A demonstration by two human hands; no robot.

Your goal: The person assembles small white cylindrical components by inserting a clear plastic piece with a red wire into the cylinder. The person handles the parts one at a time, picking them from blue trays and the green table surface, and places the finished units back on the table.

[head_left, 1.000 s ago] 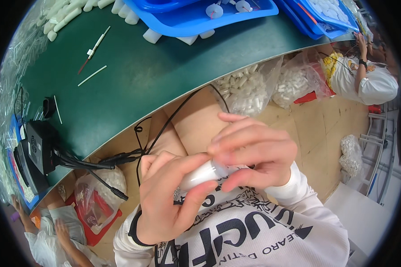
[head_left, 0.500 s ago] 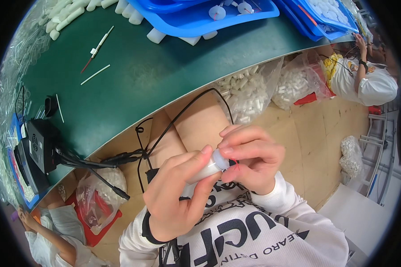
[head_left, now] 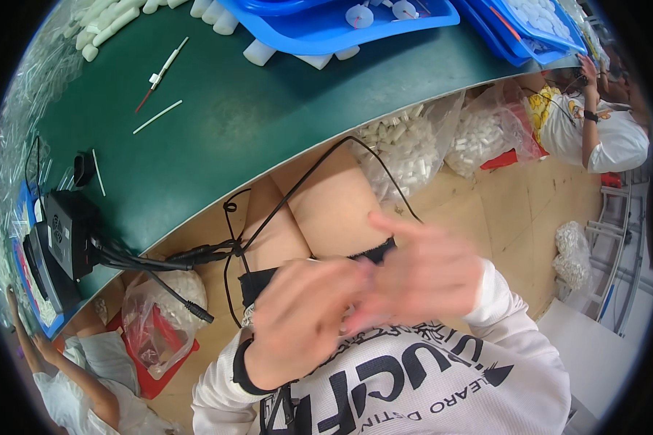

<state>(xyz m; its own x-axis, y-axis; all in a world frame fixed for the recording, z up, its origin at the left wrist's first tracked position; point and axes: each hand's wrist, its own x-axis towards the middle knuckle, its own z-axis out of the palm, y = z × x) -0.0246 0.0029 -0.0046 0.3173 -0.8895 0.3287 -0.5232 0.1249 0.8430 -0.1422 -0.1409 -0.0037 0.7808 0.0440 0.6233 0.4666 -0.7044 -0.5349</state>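
Note:
My left hand [head_left: 297,319] is in front of my shirt, its fingers curled. The white plastic tube with a clear cap, seen in it half a second earlier, is now hidden behind the hands. My right hand [head_left: 432,275] overlaps the left hand's fingertips, back of the hand upward. Motion smears its fingers, so their grip cannot be made out. Both hands are over my lap, off the table.
The green table [head_left: 247,123] carries blue trays [head_left: 305,45] of white round parts, white tubes [head_left: 116,27], thin rods [head_left: 157,117] and a black device [head_left: 69,225]. A black cable [head_left: 290,192] hangs across my legs. Bags of white parts [head_left: 406,141] are below; co-workers sit on both sides.
My right hand has turned over and swung across the left, blurring. The tube and its red wire, visible before, are now covered. My left hand has shifted slightly and curled further.

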